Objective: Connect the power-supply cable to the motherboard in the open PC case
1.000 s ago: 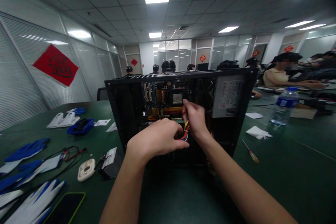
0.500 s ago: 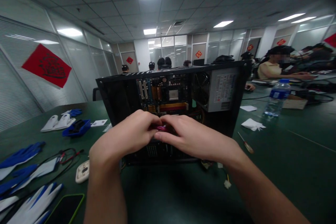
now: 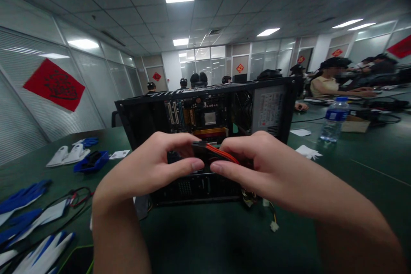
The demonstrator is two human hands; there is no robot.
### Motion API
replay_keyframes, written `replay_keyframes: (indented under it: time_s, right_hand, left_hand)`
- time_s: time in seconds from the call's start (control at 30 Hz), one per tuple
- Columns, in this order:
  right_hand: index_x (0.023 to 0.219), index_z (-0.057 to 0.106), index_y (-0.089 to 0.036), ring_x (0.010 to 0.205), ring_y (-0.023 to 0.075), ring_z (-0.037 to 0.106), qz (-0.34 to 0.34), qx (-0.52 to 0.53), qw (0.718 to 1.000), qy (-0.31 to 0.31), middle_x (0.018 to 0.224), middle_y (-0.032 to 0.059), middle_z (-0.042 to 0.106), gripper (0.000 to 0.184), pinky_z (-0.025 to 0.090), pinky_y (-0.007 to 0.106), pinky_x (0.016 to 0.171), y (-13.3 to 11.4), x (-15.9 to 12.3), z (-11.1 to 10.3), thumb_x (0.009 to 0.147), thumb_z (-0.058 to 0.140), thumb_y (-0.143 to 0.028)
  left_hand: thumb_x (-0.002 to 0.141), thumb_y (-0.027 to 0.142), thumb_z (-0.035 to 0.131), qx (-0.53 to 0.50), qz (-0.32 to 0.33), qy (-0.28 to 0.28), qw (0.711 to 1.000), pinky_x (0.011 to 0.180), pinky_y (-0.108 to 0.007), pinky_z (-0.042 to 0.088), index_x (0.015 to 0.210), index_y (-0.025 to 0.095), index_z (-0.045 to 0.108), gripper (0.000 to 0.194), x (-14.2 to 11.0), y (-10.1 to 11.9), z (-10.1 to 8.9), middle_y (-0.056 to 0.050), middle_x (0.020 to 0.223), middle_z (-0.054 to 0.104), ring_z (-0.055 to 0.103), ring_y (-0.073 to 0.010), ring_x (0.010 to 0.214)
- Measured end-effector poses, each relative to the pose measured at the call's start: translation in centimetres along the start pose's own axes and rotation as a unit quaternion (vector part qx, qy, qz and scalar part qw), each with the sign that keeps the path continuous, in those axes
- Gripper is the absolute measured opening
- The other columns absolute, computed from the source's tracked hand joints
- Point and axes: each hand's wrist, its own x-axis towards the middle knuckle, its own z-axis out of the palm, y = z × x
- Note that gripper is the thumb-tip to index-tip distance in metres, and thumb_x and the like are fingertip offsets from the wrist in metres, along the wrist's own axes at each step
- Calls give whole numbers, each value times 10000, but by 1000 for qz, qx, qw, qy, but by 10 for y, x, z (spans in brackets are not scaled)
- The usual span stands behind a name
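Note:
Close in front of me, a red-and-black cable (image 3: 221, 153) stretches between my two hands. My left hand (image 3: 157, 158) is closed on the dark connector end of this cable, between thumb and fingers. The red wires run into my right hand (image 3: 261, 162), whose thumb and fingers pinch them. Behind the hands stands an open black computer case (image 3: 128, 126), its side facing me. Inside it I see a motherboard (image 3: 199, 107), a fan (image 3: 243, 107) and a silver power supply (image 3: 268, 111). Loose wires with a white plug (image 3: 274, 226) hang out at the case's lower right.
On the left of the green table (image 3: 199, 239) lie blue-and-white gloves (image 3: 48, 252), a blue tray (image 3: 91, 162) and a dark phone (image 3: 77, 261) in a green case. A water bottle (image 3: 334, 120) and crumpled white paper (image 3: 308, 152) are at right. Other people sit farther back.
My hands have drawn closer to me and moved slightly apart, bringing the cable out in front of the case. The wires, mostly hidden between the fingers before, now show. The view has shifted slightly.

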Motion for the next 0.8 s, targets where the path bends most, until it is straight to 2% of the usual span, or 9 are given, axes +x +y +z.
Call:
replay_keyframes:
  time_s: [0.07, 0.13, 0.27, 0.47, 0.63, 0.8]
  right_hand:
    - [668, 650, -224, 459, 105, 498, -2, 13, 1000, -5, 547, -34, 584, 293, 305, 226, 413, -2, 0, 0, 919, 653, -375]
    - [663, 647, -218, 469, 105, 509, 3, 23, 1000, 1, 559, -31, 596, 294, 312, 223, 412, 0, 2, 1, 914, 658, -371]
    - [677, 649, -211, 469, 110, 520, 11, 33, 999, 22, 577, -25, 615, 276, 315, 223, 401, 4, 7, 4, 909, 659, -361]
    - [684, 641, -213, 485, 115, 525, 6, 27, 999, 34, 595, -18, 633, 284, 326, 223, 420, 3, 7, 5, 924, 645, -365]
    - [709, 625, -213, 492, 124, 529, 22, 4, 999, 37, 596, -16, 614, 288, 323, 227, 420, 11, 11, 6, 938, 618, -387]
    - [816, 634, -191, 567, 131, 557, 50, 18, 998, 33, 676, -2, 639, 255, 367, 220, 455, 18, 15, 2, 938, 612, -414]
  left_hand:
    - [909, 427, 610, -22, 3, -49, 999, 746, -252, 550, 1046, 183, 747, 311, -2, 3, 1, -45, 899, 745, 680, -196, 827]
    - [908, 420, 616, -30, 11, -57, 998, 719, -237, 542, 1016, 178, 753, 298, -1, 5, 3, -36, 868, 742, 676, -184, 793]
    - [881, 395, 662, -19, 19, -27, 999, 760, -246, 543, 1032, 184, 751, 274, 3, 4, 5, -28, 894, 742, 680, -186, 833]
    - [889, 371, 657, -26, 14, -16, 999, 767, -268, 546, 998, 150, 741, 260, 9, -7, 3, -52, 890, 738, 676, -182, 827]
    - [883, 376, 674, -41, 3, 46, 998, 731, -256, 535, 994, 142, 723, 264, 14, -14, 5, -56, 897, 739, 670, -170, 812]
    - [865, 366, 694, -105, -3, 75, 992, 712, -259, 537, 950, 135, 722, 247, 22, -15, 11, -55, 845, 736, 678, -170, 784]
